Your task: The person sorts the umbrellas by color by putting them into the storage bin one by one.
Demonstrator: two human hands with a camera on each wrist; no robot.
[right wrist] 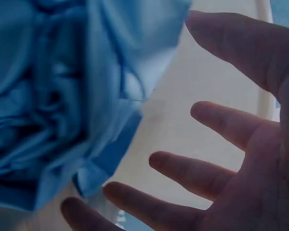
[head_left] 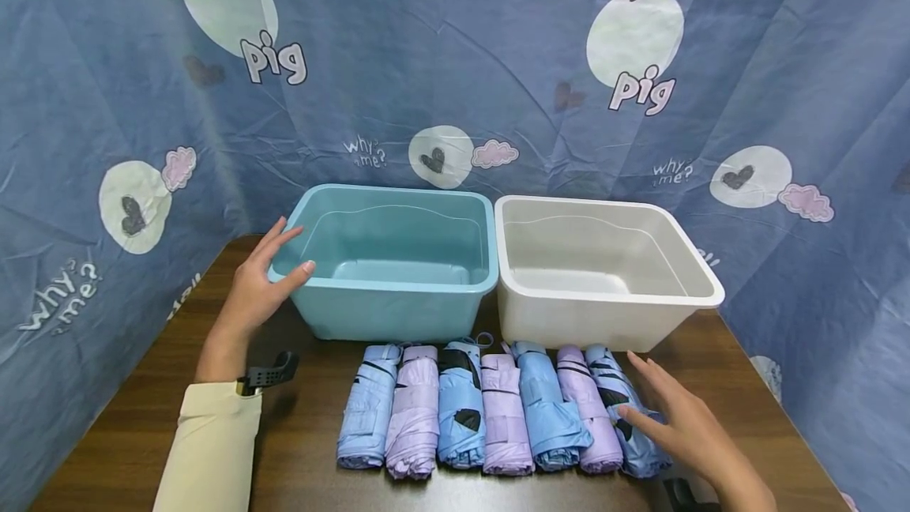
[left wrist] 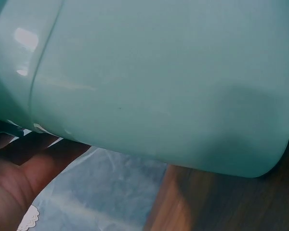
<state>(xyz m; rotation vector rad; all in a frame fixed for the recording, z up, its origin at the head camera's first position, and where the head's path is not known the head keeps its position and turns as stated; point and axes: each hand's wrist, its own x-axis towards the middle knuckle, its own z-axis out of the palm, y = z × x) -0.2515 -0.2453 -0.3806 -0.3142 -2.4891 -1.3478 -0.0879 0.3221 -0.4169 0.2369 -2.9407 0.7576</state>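
My left hand (head_left: 254,291) rests at the left end of a teal plastic bin (head_left: 387,314); its thumb reaches over the front rim corner and its fingers lie fairly straight along the left side. In the left wrist view the fingers (left wrist: 43,163) touch the bin's outer wall. Several folded umbrellas, blue and lilac by turns, lie side by side before the bins. My right hand (head_left: 686,425), fingers spread, is beside the rightmost blue umbrella (head_left: 629,417), thumb over it. The right wrist view shows that umbrella's bunched end (right wrist: 53,110) close to the spread fingers (right wrist: 192,175).
A white bin (head_left: 576,322) stands right of the teal one, their rims nearly meeting. Both look empty inside. Dark wooden table (head_left: 306,449) lies under everything. A blue printed cloth (head_left: 455,62) hangs behind and at both sides.
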